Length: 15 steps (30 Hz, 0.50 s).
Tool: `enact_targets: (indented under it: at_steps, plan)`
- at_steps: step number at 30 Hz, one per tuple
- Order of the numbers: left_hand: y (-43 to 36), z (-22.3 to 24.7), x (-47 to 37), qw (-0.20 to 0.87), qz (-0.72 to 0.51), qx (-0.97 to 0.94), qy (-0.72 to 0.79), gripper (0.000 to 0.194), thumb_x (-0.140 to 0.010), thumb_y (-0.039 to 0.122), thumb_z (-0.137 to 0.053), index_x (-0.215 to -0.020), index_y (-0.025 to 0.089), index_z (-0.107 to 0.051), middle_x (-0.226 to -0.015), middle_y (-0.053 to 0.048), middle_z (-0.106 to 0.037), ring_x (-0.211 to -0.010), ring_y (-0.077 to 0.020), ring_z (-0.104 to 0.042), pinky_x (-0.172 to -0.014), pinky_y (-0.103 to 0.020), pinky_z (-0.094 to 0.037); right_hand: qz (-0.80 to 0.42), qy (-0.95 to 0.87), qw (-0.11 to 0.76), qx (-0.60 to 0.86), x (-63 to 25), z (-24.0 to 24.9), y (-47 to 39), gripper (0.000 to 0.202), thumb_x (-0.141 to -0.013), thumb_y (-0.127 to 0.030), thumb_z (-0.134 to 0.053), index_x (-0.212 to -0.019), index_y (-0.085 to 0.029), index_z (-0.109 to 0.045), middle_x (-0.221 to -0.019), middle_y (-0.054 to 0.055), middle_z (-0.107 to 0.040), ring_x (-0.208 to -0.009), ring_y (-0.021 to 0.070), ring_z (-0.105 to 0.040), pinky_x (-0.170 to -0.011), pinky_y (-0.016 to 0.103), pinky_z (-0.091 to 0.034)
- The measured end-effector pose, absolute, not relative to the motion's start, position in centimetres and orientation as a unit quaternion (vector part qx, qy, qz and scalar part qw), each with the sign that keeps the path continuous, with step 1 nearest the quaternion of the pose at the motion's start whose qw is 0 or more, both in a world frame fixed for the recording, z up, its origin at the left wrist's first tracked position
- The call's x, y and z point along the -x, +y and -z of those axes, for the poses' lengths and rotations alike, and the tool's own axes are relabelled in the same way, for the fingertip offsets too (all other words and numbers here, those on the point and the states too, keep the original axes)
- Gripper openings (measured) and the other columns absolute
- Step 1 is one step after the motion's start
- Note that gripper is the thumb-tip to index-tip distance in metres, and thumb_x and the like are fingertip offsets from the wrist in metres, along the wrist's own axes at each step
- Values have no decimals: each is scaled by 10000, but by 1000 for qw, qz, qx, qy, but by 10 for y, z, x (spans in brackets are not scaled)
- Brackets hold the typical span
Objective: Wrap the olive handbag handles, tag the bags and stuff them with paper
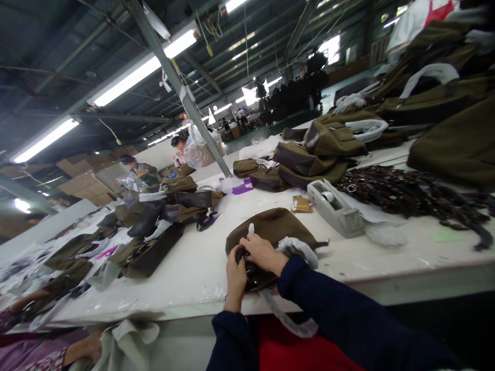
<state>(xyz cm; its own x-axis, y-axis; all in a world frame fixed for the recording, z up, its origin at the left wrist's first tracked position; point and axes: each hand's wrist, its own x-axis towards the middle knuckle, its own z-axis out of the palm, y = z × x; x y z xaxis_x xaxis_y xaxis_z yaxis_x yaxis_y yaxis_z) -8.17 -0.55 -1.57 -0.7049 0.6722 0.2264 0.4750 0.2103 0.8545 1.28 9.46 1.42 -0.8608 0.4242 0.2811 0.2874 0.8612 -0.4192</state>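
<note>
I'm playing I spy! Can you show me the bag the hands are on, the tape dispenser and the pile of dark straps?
Bag (284,222): head view, on its brownish-green cloth.
Tape dispenser (341,220): head view, on its gray side.
Straps (402,193): head view, middle of the pile.

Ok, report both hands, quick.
Left hand: closed on a dark piece at the olive handbag.
Right hand: fingers bent over the same spot; whether its grip is closed can't be told.

Table (199,268) open just left of the hands (263,251) — tape dispenser (335,210) blocks ahead-right, bag pile (157,247) farther left.
</note>
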Motion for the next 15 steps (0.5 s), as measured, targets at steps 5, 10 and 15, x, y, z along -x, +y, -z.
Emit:
enact_targets:
  at_steps: [5, 10, 15]
  plan:
    - [-6, 13, 82, 127, -519, -357, 766, 403, -780, 121, -530, -1172, 146, -624, -1214, -127, -664, -1135, -236, -600, -1054, -402, -429, -178, -947, 176, 200, -9, -17, 94, 173, -961, -138, -455, -1095, -206, -541, -1050, 81, -585, -1015, 218, -569, -768, 300, -480]
    - [-10, 15, 92, 149, -536, -319, 768, 327, -887, 310, -502, -1130, 155, -658, -1232, -135, -664, -1167, -247, -596, -1059, -414, -427, -185, -943, 178, 210, -14, -15, 97, 163, -928, -146, -528, -1081, -195, -555, -1046, 81, -597, -1002, 220, -564, -783, 300, -471]
    - [-20, 17, 101, 149, -548, -310, 763, 319, -862, 302, -518, -1096, 147, -669, -1171, -127, -693, -1124, -247, -618, -1040, -410, -440, -205, -936, 210, 192, -22, -18, 96, 167, -858, -203, -665, -1011, -200, -600, -1035, 64, -603, -1021, 230, -534, -852, 320, -453]
